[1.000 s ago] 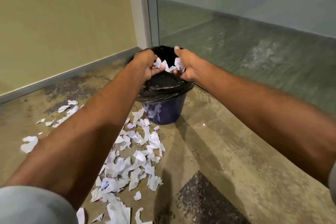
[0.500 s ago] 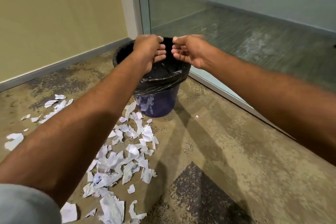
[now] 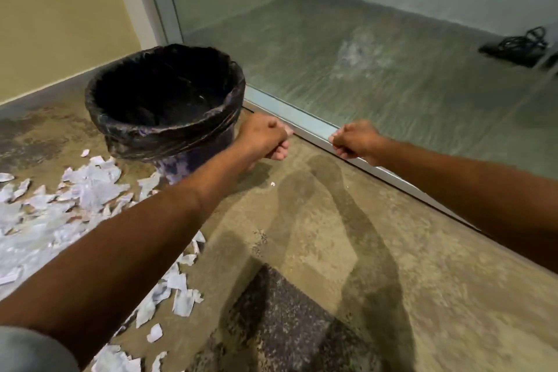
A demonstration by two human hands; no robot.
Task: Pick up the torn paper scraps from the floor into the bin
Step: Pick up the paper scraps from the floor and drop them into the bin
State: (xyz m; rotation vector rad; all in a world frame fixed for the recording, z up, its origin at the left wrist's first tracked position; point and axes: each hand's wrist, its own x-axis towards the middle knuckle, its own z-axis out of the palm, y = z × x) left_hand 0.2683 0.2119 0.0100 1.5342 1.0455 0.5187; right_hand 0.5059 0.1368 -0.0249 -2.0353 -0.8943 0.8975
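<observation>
A dark blue bin (image 3: 169,133) lined with a black bag stands on the floor at the upper left; its inside is too dark to make out. Torn white paper scraps (image 3: 87,190) lie spread over the floor to the left, in front of the bin, and more scraps (image 3: 181,302) trail along under my left forearm. My left hand (image 3: 265,139) hangs just right of the bin with its fingers curled in and nothing visible in it. My right hand (image 3: 356,140) is further right, over the metal door track, also curled shut with nothing in it. One tiny scrap (image 3: 272,183) lies below my left hand.
A glass partition with a metal bottom track (image 3: 302,121) runs diagonally behind the bin. A beige wall (image 3: 60,9) closes the left side. A dark carpet patch (image 3: 277,320) lies in front. Black cables (image 3: 519,45) show beyond the glass.
Both hands held scraps over the bin, let them go into it, then drew back to the right of the bin with fingers curled. The view swung right.
</observation>
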